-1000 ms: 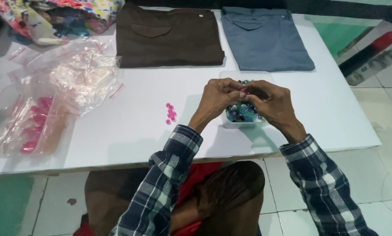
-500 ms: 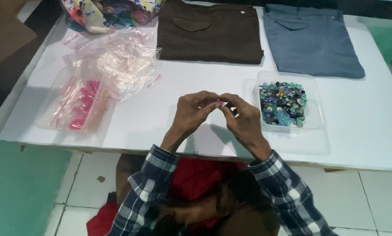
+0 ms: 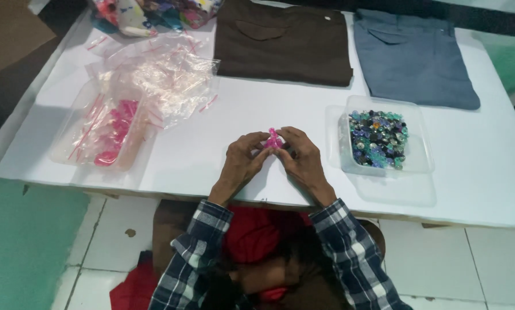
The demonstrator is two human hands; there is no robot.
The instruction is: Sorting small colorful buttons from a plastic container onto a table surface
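My left hand (image 3: 243, 161) and my right hand (image 3: 300, 158) meet over the front middle of the white table (image 3: 223, 115), fingertips pinched together on a small cluster of pink beads (image 3: 272, 139). Just to the right of my right hand stands a clear plastic tub (image 3: 419, 150) holding blue, green and purple beads (image 3: 378, 139). Both forearms wear a blue plaid shirt.
A clear tray with pink pieces (image 3: 105, 135) sits at the left under a heap of small clear plastic bags (image 3: 160, 74). Folded brown cloth (image 3: 283, 40) and folded grey-blue cloth (image 3: 412, 57) lie at the back. A colourful bundle (image 3: 148, 11) is at the back left.
The view has shifted, so the tub now lies right of my hands instead of beneath them. My hands stay joined and now show pink beads between the fingertips.
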